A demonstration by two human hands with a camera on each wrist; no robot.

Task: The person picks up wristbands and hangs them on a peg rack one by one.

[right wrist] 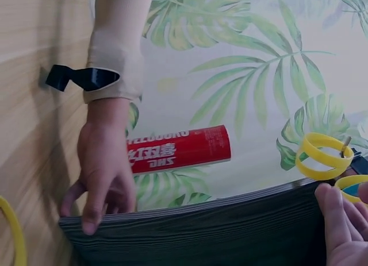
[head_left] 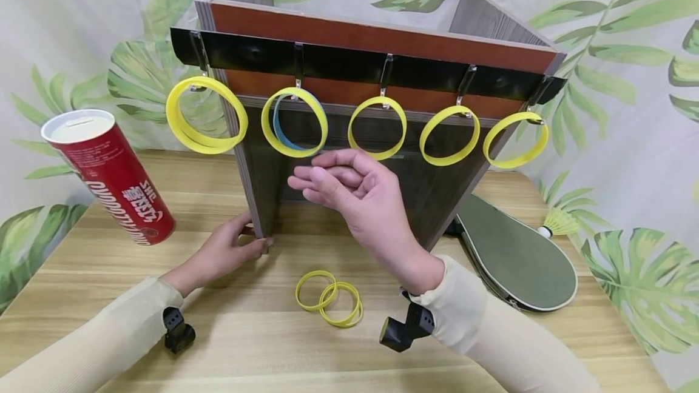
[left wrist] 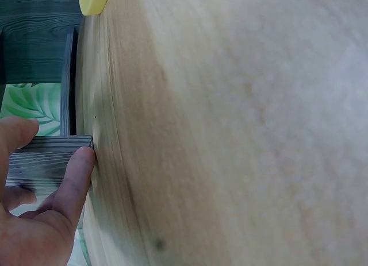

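My left hand (head_left: 225, 255) grips the lower front edge of a grey wood-grain stand's left side panel (left wrist: 49, 157), thumb on one face and fingers on the other. Along the stand's front, a black strip (head_left: 338, 60) carries metal hooks with yellow wristbands hanging on them. Just below and in front of the second hook from the left is my right hand (head_left: 371, 199), its fingers loosely bent and nothing visible in them. That hook bears a yellow wristband (head_left: 266, 123) and a blue wristband (head_left: 280, 129). The leftmost hook has two overlapping yellow wristbands (head_left: 173, 113).
Several loose yellow wristbands (head_left: 343, 323) overlap on the wooden table (head_left: 246, 344) in front of the stand. A red can (head_left: 117, 174) stands at left. At right lie a green racket case (head_left: 519, 253) and a yellow shuttlecock (head_left: 562, 222). Leaf-print cloth (head_left: 650, 150) hangs behind.
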